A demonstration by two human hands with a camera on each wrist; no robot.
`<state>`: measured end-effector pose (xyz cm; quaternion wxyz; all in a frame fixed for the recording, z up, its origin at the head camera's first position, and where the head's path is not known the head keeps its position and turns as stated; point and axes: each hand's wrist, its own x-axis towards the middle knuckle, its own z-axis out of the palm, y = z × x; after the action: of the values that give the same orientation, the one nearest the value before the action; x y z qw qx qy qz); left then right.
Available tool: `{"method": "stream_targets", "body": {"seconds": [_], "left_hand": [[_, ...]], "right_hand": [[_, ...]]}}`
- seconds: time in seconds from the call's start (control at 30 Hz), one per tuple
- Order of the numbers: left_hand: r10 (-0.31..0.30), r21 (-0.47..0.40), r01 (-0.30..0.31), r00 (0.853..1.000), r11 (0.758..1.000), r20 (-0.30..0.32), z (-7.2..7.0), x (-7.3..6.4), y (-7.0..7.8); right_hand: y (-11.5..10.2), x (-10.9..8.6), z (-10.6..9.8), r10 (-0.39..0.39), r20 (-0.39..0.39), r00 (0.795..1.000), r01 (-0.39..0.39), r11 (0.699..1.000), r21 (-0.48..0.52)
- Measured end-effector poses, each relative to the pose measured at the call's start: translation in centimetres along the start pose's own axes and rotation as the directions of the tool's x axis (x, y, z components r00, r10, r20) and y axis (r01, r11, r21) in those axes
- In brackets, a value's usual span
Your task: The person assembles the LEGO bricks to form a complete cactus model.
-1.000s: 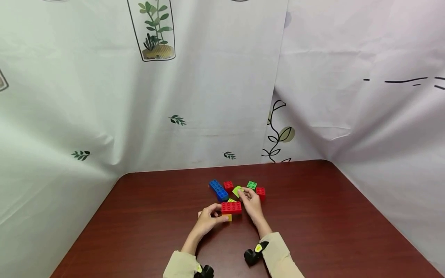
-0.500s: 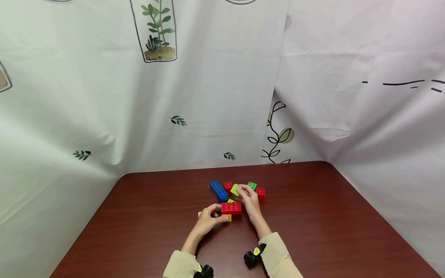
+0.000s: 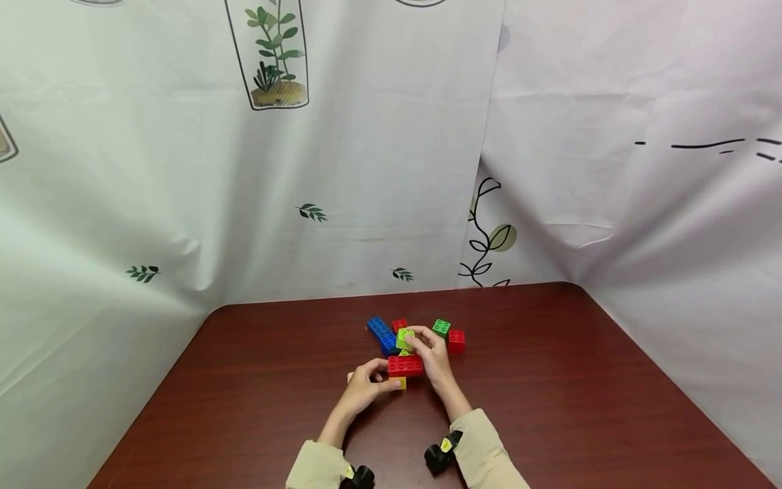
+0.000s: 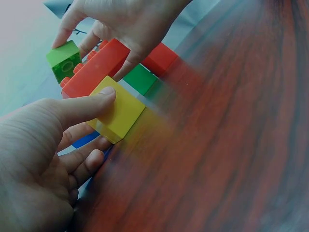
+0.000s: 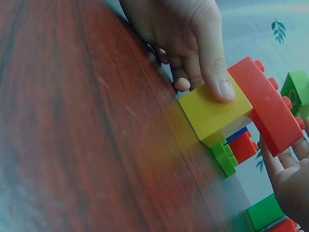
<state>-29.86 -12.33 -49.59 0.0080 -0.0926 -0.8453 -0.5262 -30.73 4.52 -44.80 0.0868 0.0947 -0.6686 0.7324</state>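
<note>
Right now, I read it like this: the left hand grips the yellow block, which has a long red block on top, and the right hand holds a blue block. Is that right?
Not quite: the right hand holds a light green block, not a blue one, as the head view shows. The left hand does grip the yellow block, with the long red block on top.

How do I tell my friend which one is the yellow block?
Start at the dark red-brown table, then find the person's left hand. Its thumb presses the yellow block, just beneath the long red block. Its colour sets it apart: no other block here is yellow.
</note>
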Motion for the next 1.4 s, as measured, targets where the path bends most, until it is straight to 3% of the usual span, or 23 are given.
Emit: {"method": "stream_targets", "body": {"seconds": [0.17, 0.33, 0.6, 0.87, 1.23, 1.4], "left_hand": [[-0.006, 0.0, 0.006, 1.0, 1.0, -0.004, -0.1, 0.0, 0.0], [-0.014, -0.01, 0.013, 1.0, 1.0, -0.014, -0.1, 0.0, 0.1], [-0.014, -0.01, 0.014, 1.0, 1.0, -0.006, 0.1, 0.0, 0.2], [-0.017, -0.001, 0.017, 1.0, 1.0, -0.008, -0.1, 0.0, 0.1], [0.004, 0.012, -0.003, 1.0, 1.0, -0.002, -0.1, -0.1, 0.2], [0.03, 0.039, -0.029, 1.0, 0.999, -0.007, -0.1, 0.0, 0.3]], "right_hand": [[-0.9, -0.5, 0.2, -0.024, 0.032, 0.999, 0.026, 0.998, -0.051], [-0.5, -0.6, 0.4, -0.051, 0.044, 0.998, 0.052, 0.998, -0.026], [0.0, -0.9, 0.4, 0.002, 0.111, 0.994, 0.0, 1.0, -0.021], [3.4, 0.2, 0.5, 0.029, 0.102, 0.994, -0.026, 0.999, -0.027], [4.1, 0.2, 0.7, -0.027, 0.098, 0.995, 0.033, 0.998, -0.059], [3.0, -0.4, 0.7, -0.059, 0.13, 0.99, 0.07, 0.994, -0.086]]}}
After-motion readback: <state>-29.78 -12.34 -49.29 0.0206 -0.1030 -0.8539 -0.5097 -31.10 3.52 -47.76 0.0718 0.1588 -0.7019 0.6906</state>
